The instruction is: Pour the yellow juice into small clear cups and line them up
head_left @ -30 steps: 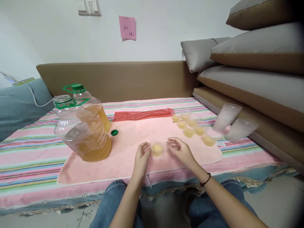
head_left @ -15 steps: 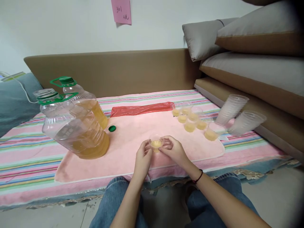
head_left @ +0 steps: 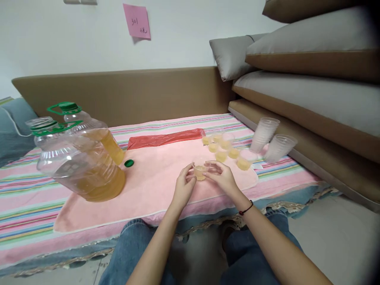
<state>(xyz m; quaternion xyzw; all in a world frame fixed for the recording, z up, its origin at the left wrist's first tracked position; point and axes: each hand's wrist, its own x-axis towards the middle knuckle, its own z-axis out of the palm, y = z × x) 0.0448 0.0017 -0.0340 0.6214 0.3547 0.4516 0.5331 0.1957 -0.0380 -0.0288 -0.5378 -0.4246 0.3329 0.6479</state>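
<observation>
Clear plastic makes up the small cup (head_left: 200, 173) that sits between the two hands near the front edge of a pink mat (head_left: 157, 182), a little pale yellow liquid in it. The left hand (head_left: 186, 183) curves around one side, thumb and fingers partly closed at the rim; the right hand (head_left: 221, 178) pinches the other side, its fingers loosely bent. Both seem to have hold of the cup, though whether its base touches the mat I cannot tell.

As for progress, it looks partway along: about seven filled cups (head_left: 221, 156) stand grouped beyond the right hand, each with a shallow pour. Two stacks of cups (head_left: 265, 134) lean beside them, apparently unused. On the person's left, the front bottle (head_left: 102, 182) is uncapped, a green cap (head_left: 129, 163) lying near it, and much liquid remains; the rear bottle (head_left: 113, 147) has its cap on, so plenty is left unpoured
</observation>
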